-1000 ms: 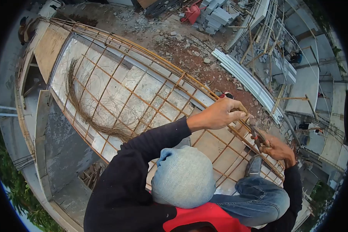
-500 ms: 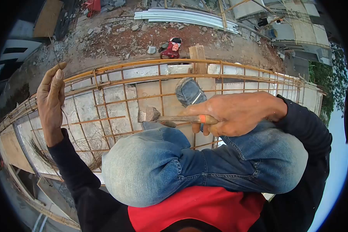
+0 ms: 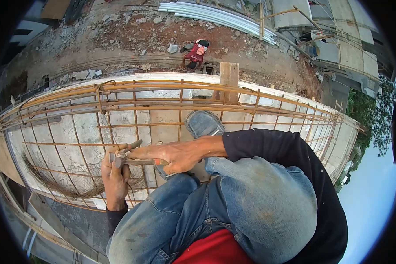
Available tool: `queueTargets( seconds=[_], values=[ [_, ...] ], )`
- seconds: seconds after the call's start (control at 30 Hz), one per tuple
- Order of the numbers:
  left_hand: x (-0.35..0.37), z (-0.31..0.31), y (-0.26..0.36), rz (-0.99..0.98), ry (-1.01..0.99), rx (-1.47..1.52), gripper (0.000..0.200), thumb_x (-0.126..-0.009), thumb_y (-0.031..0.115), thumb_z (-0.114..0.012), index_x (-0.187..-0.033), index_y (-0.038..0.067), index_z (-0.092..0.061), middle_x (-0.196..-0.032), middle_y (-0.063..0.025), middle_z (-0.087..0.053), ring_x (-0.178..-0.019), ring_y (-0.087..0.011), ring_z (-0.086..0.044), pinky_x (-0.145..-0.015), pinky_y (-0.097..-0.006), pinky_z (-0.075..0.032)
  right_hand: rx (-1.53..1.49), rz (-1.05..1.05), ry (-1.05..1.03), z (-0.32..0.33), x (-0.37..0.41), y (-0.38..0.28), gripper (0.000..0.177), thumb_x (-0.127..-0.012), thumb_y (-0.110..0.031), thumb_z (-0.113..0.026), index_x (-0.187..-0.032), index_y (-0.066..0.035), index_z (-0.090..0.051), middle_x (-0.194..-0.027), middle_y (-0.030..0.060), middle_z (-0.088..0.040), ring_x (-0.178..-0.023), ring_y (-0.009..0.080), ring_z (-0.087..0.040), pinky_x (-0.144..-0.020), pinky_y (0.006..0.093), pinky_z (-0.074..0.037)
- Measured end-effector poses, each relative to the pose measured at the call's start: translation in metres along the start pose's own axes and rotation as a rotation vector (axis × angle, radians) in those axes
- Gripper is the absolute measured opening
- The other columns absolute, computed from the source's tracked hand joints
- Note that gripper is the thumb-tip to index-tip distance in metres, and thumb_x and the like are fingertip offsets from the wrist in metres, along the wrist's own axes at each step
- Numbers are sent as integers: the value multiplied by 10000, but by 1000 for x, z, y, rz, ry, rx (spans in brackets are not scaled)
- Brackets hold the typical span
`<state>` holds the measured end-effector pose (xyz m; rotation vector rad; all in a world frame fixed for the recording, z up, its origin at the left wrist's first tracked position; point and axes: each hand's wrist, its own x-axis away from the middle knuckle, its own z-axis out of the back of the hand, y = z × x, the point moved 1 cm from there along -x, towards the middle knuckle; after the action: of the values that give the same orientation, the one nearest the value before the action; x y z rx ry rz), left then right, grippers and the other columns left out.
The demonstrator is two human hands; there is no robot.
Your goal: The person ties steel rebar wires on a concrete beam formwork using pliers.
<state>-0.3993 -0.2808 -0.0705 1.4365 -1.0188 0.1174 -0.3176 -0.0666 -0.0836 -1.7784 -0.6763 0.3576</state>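
My right hand (image 3: 176, 156) is closed around the handle of a hammer (image 3: 138, 162), which has an orange band near the grip. The hammer points left, its grey metal head between my two hands. At the head, my left hand (image 3: 114, 178) has its fingers bent around the metal; whether it also holds a thin wire cannot be made out. Both hands are above a cage of rusty rebar (image 3: 105, 127) tied in a grid. A loose bundle of thin tie wire (image 3: 81, 191) lies on the bars left of my left hand.
My shoe (image 3: 203, 123) stands among the bars over pale formwork boards (image 3: 163, 119). An upright wooden piece (image 3: 229, 79) rises at the far edge. Far below are a person in a dark red shirt (image 3: 196, 55), rubble, and long white pipes (image 3: 215, 20).
My left hand has come down and right, from holding up a thin wire to the hammer head. My right hand and the hammer have moved left. The view and my legs have shifted.
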Motion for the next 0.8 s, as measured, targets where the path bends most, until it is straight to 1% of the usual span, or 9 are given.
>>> queueTargets(
  seconds=[0.13, 0.2, 0.23, 0.27, 0.37, 0.43, 0.57, 0.67, 0.8],
  values=[
    [12, 8, -4, 132, 54, 53, 372, -1007, 325, -512, -1080, -29, -599, -694, -17, -597, -409, -10, -328, -369, -184, -243, 42, -85, -44, -5, -13, 19, 936, -657, 59, -515, -1519, -166, -228, -1438, 200, -295, -1316, 399, -351, -1077, 500, -365],
    [12, 3, -6, 193, 50, 149, 360, -1014, 320, -499, -1052, -24, -601, -677, -25, -599, -403, -16, -320, -365, -190, -244, 341, 131, 86, -3, -19, 30, 814, -684, 63, -528, -1434, -168, -312, -1333, 188, -314, -1242, 394, -394, -988, 500, -417],
    [13, 0, -7, 218, 73, 264, 348, -1021, 310, -482, -1035, -17, -599, -662, -38, -601, -398, -20, -314, -363, -194, -245, 315, 302, 189, -5, -25, 30, 684, -733, 46, -541, -1353, -143, -323, -1184, 193, -406, -1115, 360, -481, -900, 483, -448],
    [12, -3, -8, 241, 98, 379, 339, -1029, 301, -466, -1019, -10, -598, -647, -51, -604, -392, -25, -307, -361, -197, -246, 313, 299, 181, -5, -25, 33, 684, -733, 46, -541, -1353, -143, -323, -1184, 193, -406, -1115, 360, -481, -900, 483, -448],
    [14, -1, 15, 193, 139, 39, 317, -1034, 292, -458, -1058, 9, -597, -595, -35, -573, -404, -13, -296, -379, -188, -207, -93, 48, 97, -10, -25, 36, 603, -840, -4, -497, -1369, -99, -223, -938, 181, -511, -820, 314, -553, -738, 433, -447],
    [19, 13, 38, 110, 270, -308, 323, -1032, 295, -470, -1104, 13, -610, -553, 7, -517, -433, -3, -312, -412, -182, -192, -2, -30, 118, -1, -17, 37, 569, -856, -32, -499, -1357, -77, -233, -953, 186, -507, -827, 311, -550, -728, 426, -449],
    [42, 28, 109, 38, 246, -659, 364, -1034, 313, -464, -1128, 6, -634, -548, 8, -520, -433, -24, -359, -421, -210, -229, 293, -326, 225, 4, -1, 61, 425, -910, -143, -534, -1282, -24, -365, -1007, 214, -495, -840, 333, -559, -720, 441, -467],
    [27, 8, 136, 60, 177, -625, 348, -1038, 304, -459, -1110, 3, -617, -599, 4, -540, -466, -29, -364, -445, -211, -279, 349, -203, 260, 6, 8, 74, 389, -913, -175, -544, -1233, -4, -402, -1022, 262, -495, -815, 390, -586, -692, 491, -465],
    [-4, -1, 132, -89, 63, -598, 325, -1050, 283, -429, -1134, 23, -605, -596, 11, -541, -469, -10, -331, -440, -192, -258, 609, -297, 86, 9, 15, 75, 340, -929, -198, -550, -1204, -22, -458, -1048, 267, -489, -775, 397, -601, -694, 474, -498]
  ],
)
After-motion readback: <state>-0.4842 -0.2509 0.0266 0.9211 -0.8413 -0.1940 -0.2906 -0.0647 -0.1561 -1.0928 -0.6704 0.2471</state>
